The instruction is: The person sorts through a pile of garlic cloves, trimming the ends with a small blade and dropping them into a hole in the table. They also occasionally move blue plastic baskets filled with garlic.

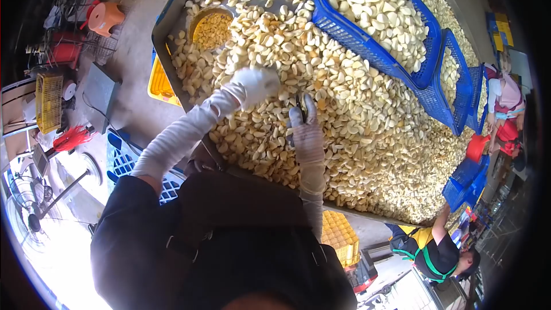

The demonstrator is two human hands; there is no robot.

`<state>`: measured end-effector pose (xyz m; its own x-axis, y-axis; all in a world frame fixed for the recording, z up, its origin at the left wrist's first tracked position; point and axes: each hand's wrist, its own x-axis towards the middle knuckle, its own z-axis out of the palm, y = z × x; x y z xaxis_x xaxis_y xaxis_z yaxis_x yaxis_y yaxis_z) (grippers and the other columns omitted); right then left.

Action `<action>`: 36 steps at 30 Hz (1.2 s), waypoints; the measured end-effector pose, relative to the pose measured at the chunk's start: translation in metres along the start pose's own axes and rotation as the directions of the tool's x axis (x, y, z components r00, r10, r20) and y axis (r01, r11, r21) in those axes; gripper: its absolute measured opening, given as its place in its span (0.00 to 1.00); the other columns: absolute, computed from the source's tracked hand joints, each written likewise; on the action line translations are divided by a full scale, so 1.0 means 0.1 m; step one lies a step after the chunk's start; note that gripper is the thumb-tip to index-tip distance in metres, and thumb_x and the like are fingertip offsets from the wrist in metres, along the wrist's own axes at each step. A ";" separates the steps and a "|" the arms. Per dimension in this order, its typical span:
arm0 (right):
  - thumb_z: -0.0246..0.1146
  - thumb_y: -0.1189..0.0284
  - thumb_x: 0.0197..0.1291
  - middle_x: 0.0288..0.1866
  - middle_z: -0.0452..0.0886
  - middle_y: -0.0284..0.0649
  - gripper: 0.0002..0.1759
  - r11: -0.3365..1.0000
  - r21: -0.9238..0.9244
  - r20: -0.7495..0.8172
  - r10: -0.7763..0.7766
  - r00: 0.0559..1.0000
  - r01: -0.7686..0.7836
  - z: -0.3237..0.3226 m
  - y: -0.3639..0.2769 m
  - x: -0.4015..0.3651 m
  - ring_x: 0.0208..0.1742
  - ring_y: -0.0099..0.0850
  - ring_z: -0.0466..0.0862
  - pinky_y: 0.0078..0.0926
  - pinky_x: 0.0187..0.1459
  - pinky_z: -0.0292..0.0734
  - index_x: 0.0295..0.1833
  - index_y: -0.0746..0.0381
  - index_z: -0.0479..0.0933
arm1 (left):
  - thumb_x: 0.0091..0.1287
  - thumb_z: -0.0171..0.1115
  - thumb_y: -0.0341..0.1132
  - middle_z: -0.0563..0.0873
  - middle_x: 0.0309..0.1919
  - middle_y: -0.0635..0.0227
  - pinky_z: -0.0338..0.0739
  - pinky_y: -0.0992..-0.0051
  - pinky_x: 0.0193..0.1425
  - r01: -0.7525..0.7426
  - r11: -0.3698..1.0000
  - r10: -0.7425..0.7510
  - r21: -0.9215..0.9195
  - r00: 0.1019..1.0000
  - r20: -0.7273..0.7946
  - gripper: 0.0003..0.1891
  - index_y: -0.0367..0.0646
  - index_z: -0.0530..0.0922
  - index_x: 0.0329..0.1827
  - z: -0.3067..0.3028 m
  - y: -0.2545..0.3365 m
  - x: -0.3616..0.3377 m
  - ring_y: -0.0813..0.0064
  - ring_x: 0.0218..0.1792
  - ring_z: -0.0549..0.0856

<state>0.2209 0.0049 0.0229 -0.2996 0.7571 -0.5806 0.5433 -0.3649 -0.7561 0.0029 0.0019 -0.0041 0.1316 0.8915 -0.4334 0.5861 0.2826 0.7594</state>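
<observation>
The cloves lie heaped across the counter mid-frame, and with my left hand curled shut over them and my right hand clamped on a dark tool, seemingly a blade, just beside it, I judge a slip could nick the left glove.

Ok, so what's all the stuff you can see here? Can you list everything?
garlic cloves: too many to count, pale yellow, heaped over the table
table: one, grey, under the heap
blue baskets: several, full of cloves, upper right
bowl: one, holding yellower cloves, top left of the heap
yellow crates: several, on the floor around the table
orange stool: one, top left
co-workers: two, along the right side
dark tool: one, small, in the right hand
left hand: white glove, on the cloves
right hand: white glove, gripping the tool
</observation>
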 end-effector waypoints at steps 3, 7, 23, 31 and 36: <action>0.60 0.57 0.70 0.33 0.77 0.31 0.33 0.983 -0.027 -0.030 -0.180 0.983 0.179 -0.04 0.44 0.21 0.29 0.17 0.74 0.16 0.24 0.73 0.76 0.51 0.59 | 0.73 0.55 0.46 0.86 0.50 0.66 0.82 0.67 0.55 -0.029 0.962 -0.065 0.272 0.941 0.331 0.18 0.50 0.80 0.59 -0.03 0.25 0.01 0.66 0.45 0.87; 0.59 0.57 0.70 0.34 0.76 0.31 0.30 0.982 0.033 -0.071 -0.181 0.981 0.184 -0.17 0.33 0.20 0.31 0.17 0.74 0.15 0.24 0.73 0.74 0.50 0.63 | 0.67 0.64 0.47 0.89 0.38 0.63 0.83 0.69 0.40 -0.132 0.991 0.122 0.029 0.778 -0.616 0.14 0.50 0.85 0.48 -0.35 0.13 0.38 0.66 0.33 0.88; 0.61 0.78 0.64 0.77 0.61 0.38 0.35 0.633 -0.372 0.100 -0.700 0.707 0.679 0.04 -0.10 0.36 0.21 0.14 0.73 0.10 0.18 0.76 0.73 0.41 0.63 | 0.69 0.64 0.38 0.82 0.32 0.72 0.75 0.85 0.30 0.132 -0.052 -0.043 -0.990 0.990 0.134 0.08 0.42 0.81 0.40 -0.02 0.16 0.02 0.81 0.26 0.79; 0.51 0.59 0.75 0.50 0.80 0.38 0.30 0.920 0.324 0.025 -0.242 0.970 0.221 0.00 -0.43 0.06 0.25 0.21 0.77 0.13 0.20 0.74 0.78 0.53 0.55 | 0.71 0.58 0.36 0.81 0.29 0.68 0.63 0.88 0.15 -0.292 0.327 0.098 -0.899 0.956 -0.275 0.11 0.38 0.78 0.49 0.25 0.39 -0.42 0.85 0.16 0.73; 0.57 0.56 0.71 0.31 0.76 0.33 0.37 0.941 0.331 -0.043 -0.061 0.997 0.072 -0.08 -0.35 -0.03 0.19 0.16 0.69 0.14 0.20 0.69 0.80 0.49 0.50 | 0.70 0.57 0.44 0.86 0.40 0.61 0.76 0.82 0.25 0.001 0.082 -0.028 -0.997 1.000 -0.002 0.16 0.39 0.80 0.47 0.13 0.28 0.12 0.79 0.27 0.83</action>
<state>0.2093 0.0198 0.0542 -0.2976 0.8006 -0.5201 0.2302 -0.4685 -0.8529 0.0317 0.0160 0.0052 0.1141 0.8839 -0.4536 -0.7486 0.3766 0.5456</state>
